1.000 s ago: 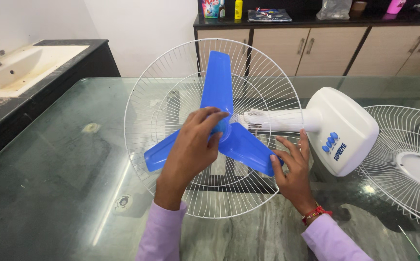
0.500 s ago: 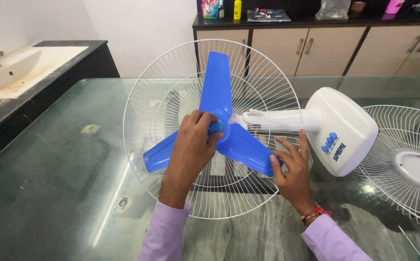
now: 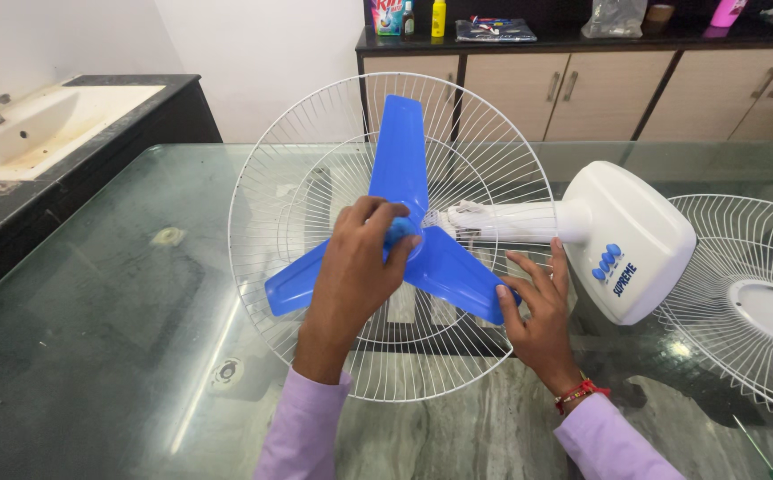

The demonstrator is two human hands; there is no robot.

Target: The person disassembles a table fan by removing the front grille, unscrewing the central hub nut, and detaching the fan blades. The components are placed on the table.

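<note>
Barely anything has shifted since a second ago: the left hand (image 3: 355, 262) has rolled a little around the small blue round plastic cap (image 3: 400, 231) at the hub, fingers now wrapped further over it, and the three-bladed blue plastic fan blade (image 3: 401, 233) has turned only a hair. That left hand is pinched around the cap. The right hand (image 3: 537, 307) is open, fingertips resting on the tip of the lower right blade, more bracing than gripping.

The blade sits inside the round white wire rear guard (image 3: 266, 191), which stands roughly upright on the green-tinted glass surface (image 3: 93, 293). One blade points almost straight up from the hub, the other two run down-left and down-right. The fan's long axis runs sideways from the hub, through the white neck, to the white plastic base with blue buttons (image 3: 626, 240) lying tipped over to the right of the guard.

Risks as I see them: if the right hand slips off that blade tip, the blade will probably spin with the cap and nothing loosens or tightens. Fingers could also catch on the guard wires. The whole fan could slide on the slick glass, toward the loose white wire front guard (image 3: 751, 293) lying beyond the base.
</note>
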